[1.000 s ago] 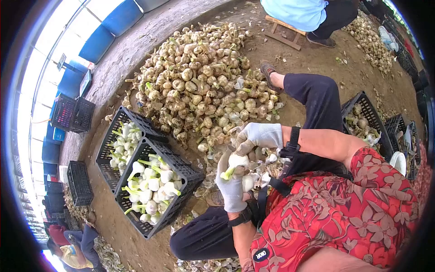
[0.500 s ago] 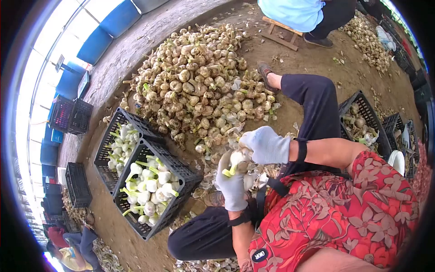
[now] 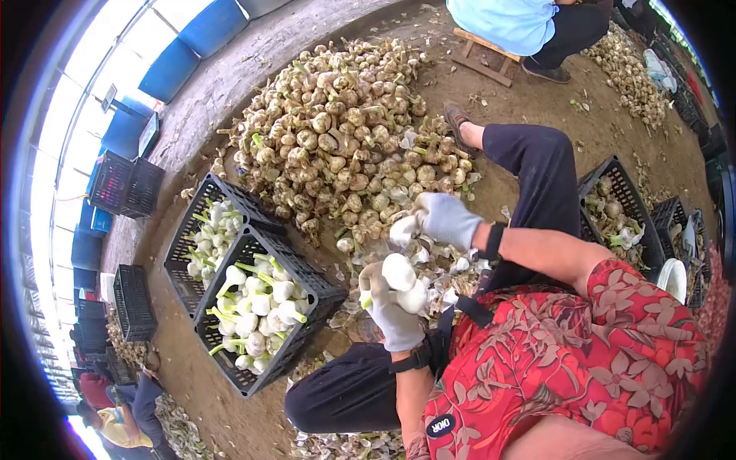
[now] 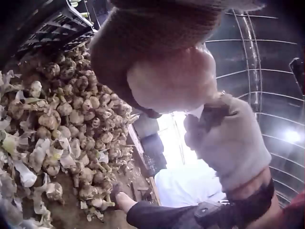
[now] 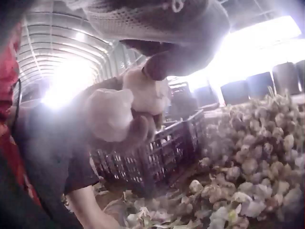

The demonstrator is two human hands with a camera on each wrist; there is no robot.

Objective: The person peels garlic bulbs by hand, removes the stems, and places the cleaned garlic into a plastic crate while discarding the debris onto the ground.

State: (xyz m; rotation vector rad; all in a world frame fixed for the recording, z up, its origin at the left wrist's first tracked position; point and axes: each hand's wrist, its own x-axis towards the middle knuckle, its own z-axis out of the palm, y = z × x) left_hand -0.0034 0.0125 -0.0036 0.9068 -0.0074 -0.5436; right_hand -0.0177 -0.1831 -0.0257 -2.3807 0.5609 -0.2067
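My gloved left hand (image 3: 392, 313) holds two white garlic bulbs together, fingers curled round them. The upper garlic bulb (image 3: 398, 271) has a green stem end showing by the thumb; the lower garlic bulb (image 3: 413, 297) lies against it. Both bulbs, one garlic bulb (image 5: 109, 114) nearer the body, show in the right wrist view. Just beyond them, my gloved right hand (image 3: 451, 221) pinches a whitish piece that looks like garlic skin (image 3: 402, 231). In the left wrist view, the right hand (image 4: 231, 143) has its fingers curled in close beside the held bulb (image 4: 174, 78).
A large heap of unpeeled garlic (image 3: 330, 138) lies ahead. Two black crates with white garlic stand at left, the nearer crate (image 3: 318, 295) close to my left hand. Loose skins (image 3: 452, 268) litter the ground. Another crate (image 3: 621, 207) stands right; a person sits on a stool (image 3: 487, 50).
My right hand has drawn away from the bulb, upward in view, with a whitish piece at its fingertips. The left hand has turned the bulbs, so their white sides now face up.
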